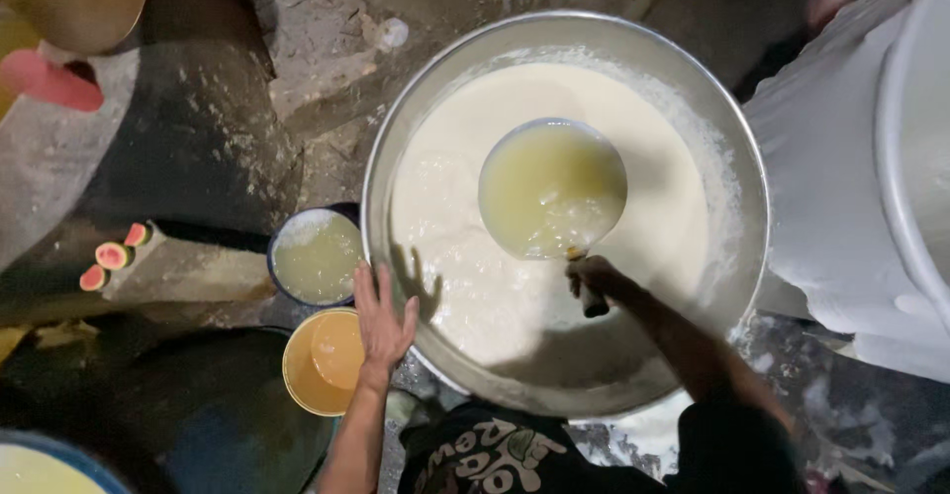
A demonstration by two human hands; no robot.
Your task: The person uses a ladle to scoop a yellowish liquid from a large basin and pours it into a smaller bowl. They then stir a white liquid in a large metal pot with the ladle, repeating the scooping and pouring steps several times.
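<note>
Head view, looking straight down. Large round metal basin (737,157) holds creamy white liquid, frothy toward the near-left side and along the right wall. Above it, a round ladle (552,189) is full of pale yellow-green liquid; bowl level, hanging over the basin's middle, a bit toward the far side.

Right hand (594,278) is wrapped closed around the ladle's short dark handle, which runs from the bowl's near edge down into the fist. So the ladle bowl sits just beyond the grip, on the far side of it, directly over the white liquid.

Left hand (381,321) is open, fingers spread, palm down on the basin's near-left rim. It holds nothing.

Just left of the basin: a small dark-rimmed bowl (317,254) with the same yellowish liquid, touching or nearly touching the basin wall. Below it, beside the left wrist, a yellow plastic bowl (322,360) with a little orange-tinted liquid.

Far left: a few pink-ended sticks (112,255) on the dirty floor. Right edge: a white cloth-wrapped vessel (851,157). Bottom left corner: blue-rimmed container (45,466) with pale liquid, partly cut off.
</note>
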